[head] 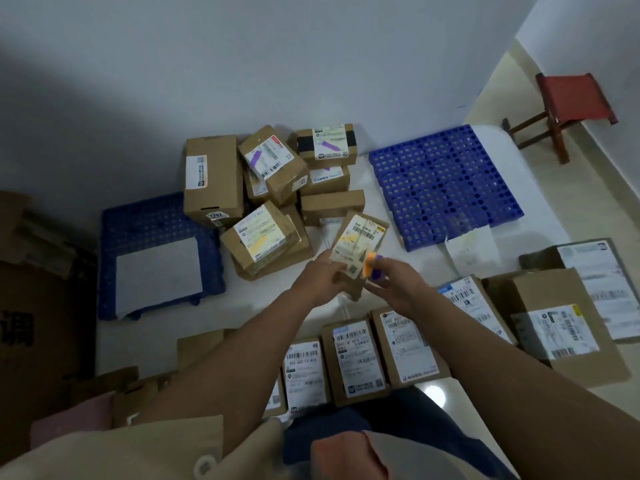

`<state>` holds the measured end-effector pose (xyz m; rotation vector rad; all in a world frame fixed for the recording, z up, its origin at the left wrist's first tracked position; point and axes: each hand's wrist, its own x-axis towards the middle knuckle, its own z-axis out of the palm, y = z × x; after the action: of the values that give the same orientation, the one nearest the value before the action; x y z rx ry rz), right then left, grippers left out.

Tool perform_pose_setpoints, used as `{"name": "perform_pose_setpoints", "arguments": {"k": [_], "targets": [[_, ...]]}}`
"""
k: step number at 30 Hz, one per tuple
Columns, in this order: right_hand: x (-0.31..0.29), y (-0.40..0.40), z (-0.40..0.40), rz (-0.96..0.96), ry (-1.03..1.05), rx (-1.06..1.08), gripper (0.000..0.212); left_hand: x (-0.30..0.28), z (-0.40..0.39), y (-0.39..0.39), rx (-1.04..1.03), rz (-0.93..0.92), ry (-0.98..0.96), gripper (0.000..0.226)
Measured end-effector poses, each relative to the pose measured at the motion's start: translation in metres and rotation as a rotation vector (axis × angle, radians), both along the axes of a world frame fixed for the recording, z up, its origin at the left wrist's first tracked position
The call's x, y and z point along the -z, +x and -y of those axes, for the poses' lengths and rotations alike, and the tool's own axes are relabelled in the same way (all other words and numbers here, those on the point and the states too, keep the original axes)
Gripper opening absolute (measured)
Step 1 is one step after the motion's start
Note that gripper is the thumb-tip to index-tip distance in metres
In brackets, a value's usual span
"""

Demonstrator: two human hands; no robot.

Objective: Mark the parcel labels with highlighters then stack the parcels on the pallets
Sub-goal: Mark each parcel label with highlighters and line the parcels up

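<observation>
Along the bottom of the frame a row of unmarked parcels [349, 358] lies label-up just beyond the person's knees, with larger boxes [561, 327] at the lower right.

Above them, at centre frame, both hands meet on one small parcel [358, 244]. The left hand [322, 275] grips its near end, fingers curled under the cardboard. The right hand [388, 282] is clenched round two highlighters [372, 266] — an orange one and a purple one — and touches the parcel's right edge. The parcel's long axis runs away from the person, tilting toward the upper right, label up, and a yellowish streak already shows on the label (blurred, so I would not swear to it). The left hand carries the weight, so I judge it is the one that will set the parcel down.

What the next move turns on is where the parcel goes: the pile of marked parcels [270, 188] lies just beyond and to the left of the fingers, close by, while the bare blue pallet [446, 181] sits up and to the right, a little farther off. A second blue pallet [156, 251] at centre left holds only a grey sheet [159, 271].

Everything rests on a white cloth [346, 202] spread over pale floor tiles — the white wall rises behind, a red stool [568, 109] stands at the upper right, and brown cartons [38, 306] crowd the left edge.
</observation>
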<state>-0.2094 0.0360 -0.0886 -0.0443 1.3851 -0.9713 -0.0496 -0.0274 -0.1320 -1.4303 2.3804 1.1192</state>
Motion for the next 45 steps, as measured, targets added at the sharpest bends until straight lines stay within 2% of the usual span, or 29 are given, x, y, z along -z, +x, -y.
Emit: {"name": "perform_pose_setpoints", "arguments": {"k": [5, 8, 11, 16, 18, 22, 25, 28, 34, 38, 40, 45], "targets": [[0.015, -0.018, 0.003, -0.043, 0.084, 0.029, 0.012, 0.019, -0.017, -0.019, -0.017, 0.181, -0.137, 0.077], [0.023, -0.026, 0.006, -0.040, 0.113, 0.028, 0.005, 0.022, -0.015, -0.030, 0.005, 0.247, -0.186, 0.083], [0.028, -0.030, 0.014, -0.033, 0.127, 0.034, 0.012, 0.015, -0.002, -0.037, 0.018, 0.299, -0.208, 0.078], [0.034, -0.030, 0.030, -0.026, 0.138, 0.064, 0.005, 0.007, 0.021, -0.035, 0.153, 0.306, -0.480, 0.059], [0.035, -0.028, 0.032, -0.021, 0.137, 0.048, 0.007, 0.011, 0.018, -0.037, 0.178, 0.263, -0.474, 0.059], [0.035, -0.023, 0.034, -0.053, 0.170, 0.021, 0.033, 0.015, 0.009, -0.033, 0.122, 0.144, -0.388, 0.056], [0.032, -0.013, 0.031, -0.068, 0.182, 0.010, 0.036, 0.006, 0.008, -0.013, 0.019, 0.062, -0.371, 0.041], [0.028, 0.006, 0.023, -0.068, 0.175, -0.014, 0.037, -0.002, 0.004, 0.026, -0.087, -0.014, -0.349, 0.039], [0.021, 0.070, -0.002, -0.041, 0.146, -0.053, 0.011, -0.019, -0.023, 0.146, -0.334, -0.148, -0.346, 0.023], [0.023, 0.126, -0.023, -0.048, 0.144, -0.108, 0.034, -0.031, -0.056, 0.227, -0.646, -0.147, -0.339, 0.023], [0.021, 0.149, -0.032, -0.063, 0.152, -0.130, 0.036, -0.028, -0.074, 0.259, -0.757, -0.113, -0.278, 0.024], [0.020, 0.190, -0.050, -0.088, 0.153, -0.172, 0.034, -0.015, -0.110, 0.292, -0.811, -0.063, -0.051, 0.035]]}}
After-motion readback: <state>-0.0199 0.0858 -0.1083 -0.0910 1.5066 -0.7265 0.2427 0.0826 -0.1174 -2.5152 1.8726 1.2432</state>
